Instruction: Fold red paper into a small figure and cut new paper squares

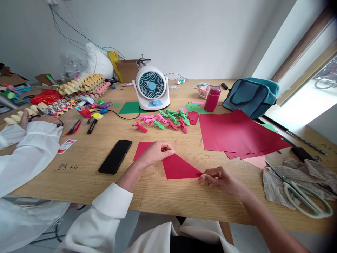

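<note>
Between my hands is a sheet of red paper (180, 169) with a slanting upper edge. My left hand (158, 152) pinches its upper edge, thumb against fingers. At the sheet's right corner my right hand (217, 178) grips the pointed tip between thumb and fingers. Another part of red paper (142, 148) shows left of my left hand; whether it is the same sheet is hidden by the hand. Beyond my hands lies a group of folded paper figures (172, 119) in pink, green and red. A black phone (115, 156) lies left of the paper.
Large red sheets (237, 135) are stacked at right, near scissors (300, 195) on a crumpled cloth (279, 182). A white fan (152, 88), a red bottle (212, 99) and a blue bag (250, 96) stand behind. At left, a co-worker's hands (43, 119) work near egg-tray strips.
</note>
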Action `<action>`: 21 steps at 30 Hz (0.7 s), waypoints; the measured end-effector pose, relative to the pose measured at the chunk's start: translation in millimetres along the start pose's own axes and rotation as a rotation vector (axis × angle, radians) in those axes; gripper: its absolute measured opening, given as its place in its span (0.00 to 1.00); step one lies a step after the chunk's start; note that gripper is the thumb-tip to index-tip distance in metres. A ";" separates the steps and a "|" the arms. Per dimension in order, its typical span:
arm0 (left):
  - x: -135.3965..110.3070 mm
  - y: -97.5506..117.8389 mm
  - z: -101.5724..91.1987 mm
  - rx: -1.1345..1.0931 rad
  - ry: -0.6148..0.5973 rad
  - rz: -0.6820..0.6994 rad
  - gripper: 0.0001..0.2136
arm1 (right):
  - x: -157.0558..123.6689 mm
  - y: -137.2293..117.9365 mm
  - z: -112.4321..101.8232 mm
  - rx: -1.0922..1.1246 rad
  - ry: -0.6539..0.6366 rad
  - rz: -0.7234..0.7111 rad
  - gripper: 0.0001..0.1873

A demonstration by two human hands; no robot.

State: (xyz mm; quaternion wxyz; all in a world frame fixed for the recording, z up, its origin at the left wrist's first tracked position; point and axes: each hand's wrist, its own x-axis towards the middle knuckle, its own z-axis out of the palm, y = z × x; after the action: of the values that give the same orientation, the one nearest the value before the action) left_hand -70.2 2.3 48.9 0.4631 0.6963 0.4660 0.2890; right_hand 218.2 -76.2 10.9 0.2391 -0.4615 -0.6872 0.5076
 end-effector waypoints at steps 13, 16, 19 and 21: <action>20.3 -7.7 24.3 -0.209 -0.054 -0.004 0.12 | 45.4 -27.6 -10.8 -0.367 0.101 -0.103 0.14; 27.1 -20.4 26.1 -0.248 0.052 0.084 0.12 | 63.0 -28.8 -11.7 -0.354 0.078 -0.038 0.19; 31.1 -36.7 19.0 -0.264 0.298 0.154 0.12 | 74.9 -21.3 -18.3 -0.227 0.214 -0.039 0.22; 31.7 -46.0 10.5 -0.173 0.461 0.149 0.11 | 80.4 -12.3 -20.4 -0.076 0.325 -0.045 0.22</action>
State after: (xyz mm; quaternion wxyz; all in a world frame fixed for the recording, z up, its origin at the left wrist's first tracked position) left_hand -66.3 33.7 1.7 0.3799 0.6023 0.4802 0.5122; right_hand 192.7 3.4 18.5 0.3404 -0.5308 -0.6684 0.3945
